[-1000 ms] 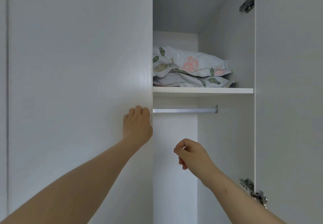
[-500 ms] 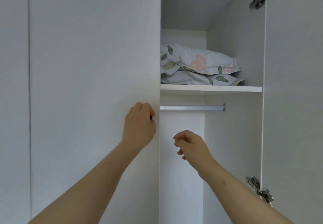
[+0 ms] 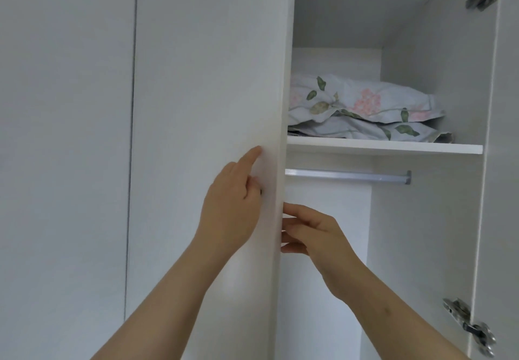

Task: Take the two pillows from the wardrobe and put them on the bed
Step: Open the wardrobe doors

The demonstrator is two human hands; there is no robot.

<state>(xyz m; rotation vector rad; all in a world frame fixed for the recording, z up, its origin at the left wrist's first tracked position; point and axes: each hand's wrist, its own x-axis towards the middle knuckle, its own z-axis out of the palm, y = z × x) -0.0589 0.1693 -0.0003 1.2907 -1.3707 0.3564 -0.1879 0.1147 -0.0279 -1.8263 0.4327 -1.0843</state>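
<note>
2 hands are at the left wardrobe door [image 3: 202, 79], which hides part of the opening. Left hand [image 3: 233, 211] lies on the door face near its free edge, index straight, other fingers curled by a small dark spot, maybe a knob; grasping or only pressing, cannot tell. Right hand [image 3: 311, 233] is just beside it, fingers [image 3: 295, 211] straight and released, tips touching the door's edge, holding nothing. Up and to the right, the 2 pillows [image 3: 365, 98] lie stacked on the shelf [image 3: 393, 147] above the rail [image 3: 345, 176], left ends hidden behind the door. They are probably light, soft and squashy, not fragile. The loose floral cases may slide over the filling, so a corner pinch would sag. Better to grip deep along the front edge, or get 1 hand under the lower pillow and slide both forward.
</note>
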